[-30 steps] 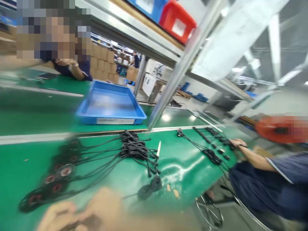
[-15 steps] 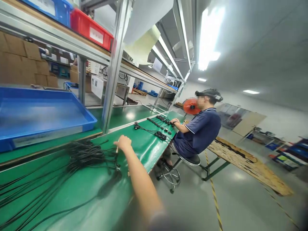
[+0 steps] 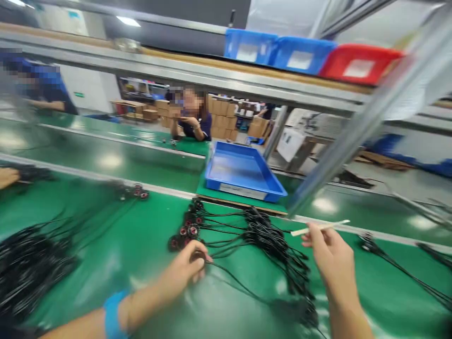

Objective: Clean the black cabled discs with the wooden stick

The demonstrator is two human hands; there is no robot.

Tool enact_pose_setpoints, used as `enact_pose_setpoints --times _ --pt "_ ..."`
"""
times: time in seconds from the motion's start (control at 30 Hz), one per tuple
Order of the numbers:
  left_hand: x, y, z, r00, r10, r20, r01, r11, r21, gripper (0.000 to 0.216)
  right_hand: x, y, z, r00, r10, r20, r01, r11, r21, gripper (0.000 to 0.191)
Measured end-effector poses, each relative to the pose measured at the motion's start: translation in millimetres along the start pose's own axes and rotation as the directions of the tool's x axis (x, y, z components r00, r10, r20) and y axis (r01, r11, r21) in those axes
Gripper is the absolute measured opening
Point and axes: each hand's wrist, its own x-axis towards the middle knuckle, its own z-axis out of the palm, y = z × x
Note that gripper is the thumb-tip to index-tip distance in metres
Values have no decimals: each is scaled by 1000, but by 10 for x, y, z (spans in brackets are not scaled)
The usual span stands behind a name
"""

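Observation:
My left hand (image 3: 192,264), below a blue wristband (image 3: 116,314), is closed around one end of a black cable (image 3: 235,278). What is inside its fingers is mostly hidden. Just beyond it lie several round black connectors (image 3: 187,230) with reddish faces. My right hand (image 3: 332,249) pinches a thin cream-coloured stick (image 3: 319,228), held almost level above the green work surface (image 3: 226,306). Between both hands rests a bundle of black cables (image 3: 266,235), its loose ends pointing towards me.
A blue tray (image 3: 243,165) stands behind the bundle, beside a metal post (image 3: 339,146). Another cable heap (image 3: 31,263) lies at the left, near another person's hand (image 3: 7,177). More cables (image 3: 406,266) lie at the right. Bins (image 3: 296,55) stand on the overhead shelf (image 3: 176,66).
The view has swung left, bringing the tray and cable bundle to the middle. My left hand now shows, holding a cable end. My right hand still holds the stick.

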Motion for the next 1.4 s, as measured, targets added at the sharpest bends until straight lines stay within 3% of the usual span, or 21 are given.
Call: enact_pose_setpoints --times 0.07,0.13,0.2,0.23,0.37,0.53,0.73,0.87,1.03,1.23,1.3,1.33,1.4 --pt "10 -14 -8 999 -27 27 28 999 -29 25 -104 71 233 964 -76 256 53 994 96 38" --pt "-29 -32 6 996 -58 63 61 997 -49 30 -317 119 462 820 -220 528 149 973 175 33" --pt "-64 -45 21 993 -75 91 80 995 -58 39 -537 166 673 711 -293 640 241 956 170 27" --pt "-69 -47 24 993 -75 96 81 995 -59 45 -623 193 760 690 -300 659 263 952 158 26" --pt "-30 -27 23 996 -42 84 51 992 -114 56 -782 292 893 695 -292 657 268 953 141 27" --pt "-26 30 15 991 -26 131 43 990 -134 52 -897 210 770 844 -327 425 227 936 269 15" --pt "-121 169 44 971 -97 217 100 995 -3 37 -1164 34 774 860 -383 337 193 856 479 13" --pt "-143 282 72 969 -86 232 66 993 93 34 -1143 37 786 768 -467 438 190 820 540 20" --pt "-130 297 14 948 2 317 -80 970 231 29 -981 36 797 686 -548 479 214 781 587 24" --pt "-133 88 -77 913 -39 405 -110 935 338 31 -902 -27 841 419 -642 642 315 766 560 16" --pt "-136 59 -67 924 -38 380 -100 937 336 29 -935 -23 855 433 -623 651 294 781 551 15" --pt "-137 60 -56 931 -31 365 -89 947 308 30 -960 -13 859 471 -604 644 274 793 544 15" --pt "-136 78 -30 943 -28 331 -44 977 208 35 -1015 10 858 593 -542 595 234 824 517 16"
